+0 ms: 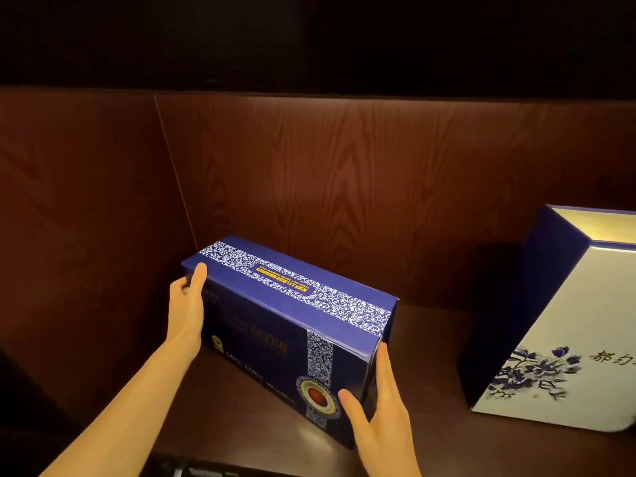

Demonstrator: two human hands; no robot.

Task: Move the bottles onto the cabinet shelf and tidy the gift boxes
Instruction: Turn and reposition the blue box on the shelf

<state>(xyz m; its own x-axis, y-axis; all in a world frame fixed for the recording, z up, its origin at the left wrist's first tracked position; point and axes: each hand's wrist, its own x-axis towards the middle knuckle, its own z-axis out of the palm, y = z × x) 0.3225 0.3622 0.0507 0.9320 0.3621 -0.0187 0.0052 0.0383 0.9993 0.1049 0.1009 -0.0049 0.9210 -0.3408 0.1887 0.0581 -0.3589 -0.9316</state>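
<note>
A long dark blue gift box [275,325] with a white floral band and yellow lettering lies at an angle on the dark wooden cabinet shelf [430,356]. My left hand [186,304] clasps its far left end, thumb on the top edge. My right hand [378,414] presses flat against its near right end, fingers spread. A larger white gift box [557,332] with blue sides and a blue flower print stands at the right, partly cut off by the frame. No bottles are in view.
The shelf's reddish wood back wall [344,184] and left side wall [75,218] close in behind and left of the blue box. Bare shelf lies between the two boxes. The shelf's front edge [241,459] runs along the bottom.
</note>
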